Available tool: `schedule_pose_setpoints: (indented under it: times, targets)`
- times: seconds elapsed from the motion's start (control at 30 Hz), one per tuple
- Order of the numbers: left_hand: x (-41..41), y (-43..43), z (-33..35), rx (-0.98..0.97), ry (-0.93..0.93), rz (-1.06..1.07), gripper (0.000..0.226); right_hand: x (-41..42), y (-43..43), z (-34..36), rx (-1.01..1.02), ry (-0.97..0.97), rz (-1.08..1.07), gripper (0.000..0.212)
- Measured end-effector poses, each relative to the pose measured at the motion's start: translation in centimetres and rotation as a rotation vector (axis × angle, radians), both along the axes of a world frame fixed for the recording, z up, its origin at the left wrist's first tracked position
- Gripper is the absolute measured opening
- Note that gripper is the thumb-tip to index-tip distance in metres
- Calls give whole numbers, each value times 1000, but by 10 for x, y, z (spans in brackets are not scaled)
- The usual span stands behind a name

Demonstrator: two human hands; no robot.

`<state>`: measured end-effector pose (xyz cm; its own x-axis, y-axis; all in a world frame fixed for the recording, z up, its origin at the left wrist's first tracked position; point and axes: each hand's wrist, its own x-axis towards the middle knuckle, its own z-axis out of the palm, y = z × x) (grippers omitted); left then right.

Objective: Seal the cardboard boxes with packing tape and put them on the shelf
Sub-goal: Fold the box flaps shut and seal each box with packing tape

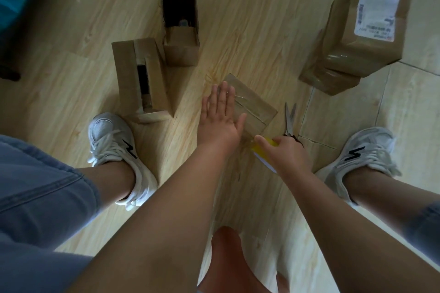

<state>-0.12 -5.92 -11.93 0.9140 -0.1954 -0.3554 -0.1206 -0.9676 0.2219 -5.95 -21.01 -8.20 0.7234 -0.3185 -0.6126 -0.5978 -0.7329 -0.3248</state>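
- Your left hand [220, 116] is flat with straight fingers. It presses on the left side of the small box [256, 107].
- The small box sits on the floor [238, 19] between your feet. Shiny tape runs across its top.
- Your right hand [285, 150] is curled around the yellow tape roll [263, 150], right at the near corner of the box.
- The scissors [290, 119] lie on the floor just beside your right hand.
- Two open boxes [140, 83] stand to the left.
- A stack of taped boxes [366, 31] stands far to the right.
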Motion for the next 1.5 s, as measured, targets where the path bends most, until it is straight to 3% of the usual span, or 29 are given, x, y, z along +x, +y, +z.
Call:
schedule_pose_setpoints:
  times: [0.1, 0.23, 0.4, 0.57, 0.9, 1.37, 1.5]
  targets:
    - [1, 2, 1, -17, 10, -17, 68, 3, -3, 1, 28, 8, 8, 47]
    - [1, 11, 8, -196, -14, 45, 65, 6, -5, 1, 56, 25, -7, 52]
    - [-13, 3, 30, -357, -266, 614, 50, 6, -5, 0, 62, 48, -23, 55]
    - [6, -17, 41, -586, -83, 1033, 45, 9, -4, 1, 41, 33, -13, 53]
    - [19, -16, 23, -667, 16, 1214, 35, 9, -5, -1, 69, -14, -26, 54]
    - [43, -2, 27, -765, 247, 1491, 47, 10, -3, 4, 23, -4, 17, 50]
    - [41, -5, 27, -795, 241, 1520, 44, 5, -1, 4, 19, -8, 2, 49]
